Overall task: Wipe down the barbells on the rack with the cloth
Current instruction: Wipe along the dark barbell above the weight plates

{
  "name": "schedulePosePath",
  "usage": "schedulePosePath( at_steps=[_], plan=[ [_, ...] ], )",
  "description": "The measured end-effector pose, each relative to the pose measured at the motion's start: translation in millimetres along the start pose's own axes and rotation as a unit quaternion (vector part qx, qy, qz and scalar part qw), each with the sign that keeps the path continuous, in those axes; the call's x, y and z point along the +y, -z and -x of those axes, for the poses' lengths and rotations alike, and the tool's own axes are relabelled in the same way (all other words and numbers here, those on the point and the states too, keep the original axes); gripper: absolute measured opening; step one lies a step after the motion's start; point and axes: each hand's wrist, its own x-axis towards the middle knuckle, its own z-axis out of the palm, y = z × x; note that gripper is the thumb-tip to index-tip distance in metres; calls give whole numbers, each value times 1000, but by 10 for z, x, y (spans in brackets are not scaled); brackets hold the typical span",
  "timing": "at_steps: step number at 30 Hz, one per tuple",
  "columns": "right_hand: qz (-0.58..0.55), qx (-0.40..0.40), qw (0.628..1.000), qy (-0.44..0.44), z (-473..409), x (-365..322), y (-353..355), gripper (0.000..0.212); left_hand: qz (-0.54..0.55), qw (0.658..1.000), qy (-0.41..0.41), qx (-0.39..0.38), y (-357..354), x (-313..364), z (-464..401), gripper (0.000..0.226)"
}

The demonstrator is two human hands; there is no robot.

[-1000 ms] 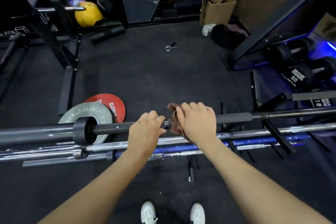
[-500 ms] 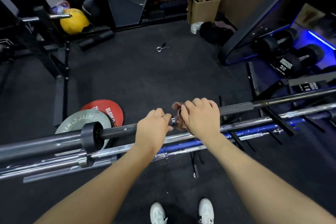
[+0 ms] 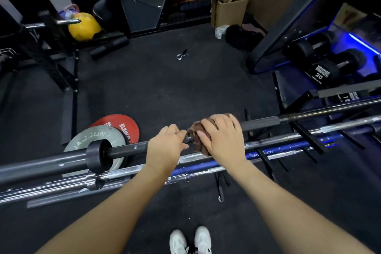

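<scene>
Cloth on black barbell under curled right-hand fingers; left hand gripping bar alongside.

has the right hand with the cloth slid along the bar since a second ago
No. The right hand and the cloth sit right next to the left hand on the black bar, the same spot as before; only the camera shifted.

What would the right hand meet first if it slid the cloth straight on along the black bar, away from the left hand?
Likely the rack upright crossing under the black bar; the right hand has bare shaft until there, though depth is unclear.
</scene>
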Motion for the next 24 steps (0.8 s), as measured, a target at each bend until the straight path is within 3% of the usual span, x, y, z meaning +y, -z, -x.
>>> schedulePosePath(
  at_steps=[3,6,7,9,11,13,16,21,22,24],
  plan=[
    [7,-135,989,-57,-447,-40,166,39,-19,999,-13,33,9,3,21,42],
    [-61,-304,938,-157,-749,20,205,41,-9,1000,-3,-3,24,15,-5,41],
    [-75,-319,929,-174,-787,24,217,42,-19,1000,-1,-3,21,15,-8,41],
    [-47,-273,950,-140,-683,2,226,42,-20,1000,6,1,19,20,-12,40],
    [-8,-136,989,-64,-313,-41,178,40,-3,1000,3,21,-8,22,5,38],
    [-6,-70,997,-9,11,-54,159,42,-17,1000,-15,12,-12,12,13,37],
    [10,-72,997,-16,-88,-9,148,36,-42,998,-26,36,-18,1,-12,42],
    [-81,-279,942,-167,-702,8,188,36,-10,1000,-5,12,15,7,-10,42],
    [-82,-276,941,-178,-693,16,198,36,-6,1000,-10,2,39,1,-1,43],
    [-46,-177,969,-166,-537,63,184,39,9,999,-29,-11,47,-34,-2,45]
  ],
)
